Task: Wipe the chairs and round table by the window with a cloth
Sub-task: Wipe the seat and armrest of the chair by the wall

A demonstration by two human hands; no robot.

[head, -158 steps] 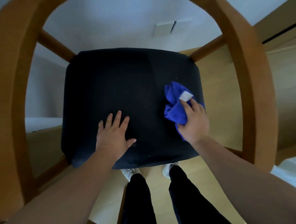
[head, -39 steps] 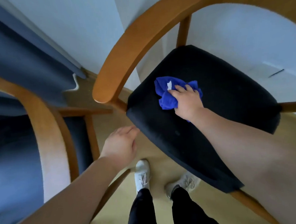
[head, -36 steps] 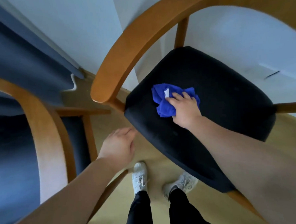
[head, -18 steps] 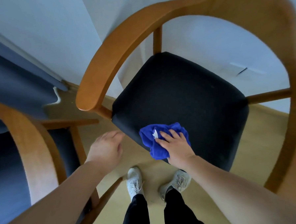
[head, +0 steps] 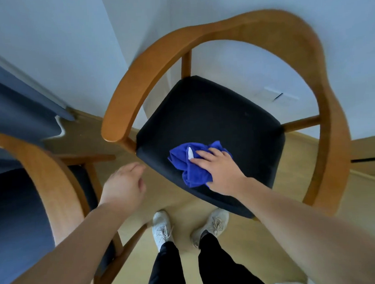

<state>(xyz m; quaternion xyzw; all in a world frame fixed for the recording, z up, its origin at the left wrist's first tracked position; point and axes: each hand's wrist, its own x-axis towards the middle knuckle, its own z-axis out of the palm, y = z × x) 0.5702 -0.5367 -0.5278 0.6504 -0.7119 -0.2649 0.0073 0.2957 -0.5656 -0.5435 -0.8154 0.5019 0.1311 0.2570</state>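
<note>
Head view: a second chair (head: 54, 181) at left is cut off. The left hand (head: 123, 184), blurred, hangs loosely curled and empty. The blue cloth (head: 183, 163), its white label (head: 190, 153) unreadable, lies near the front edge of the chair seat (head: 213, 118), under the flat right hand (head: 218, 172).

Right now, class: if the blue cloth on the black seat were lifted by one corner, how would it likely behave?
Probably floppy: the blue cloth lies bunched in soft folds under the right hand. Likely light: thin fabric. Probably grippy, not slippery, on the matte black seat.
</note>
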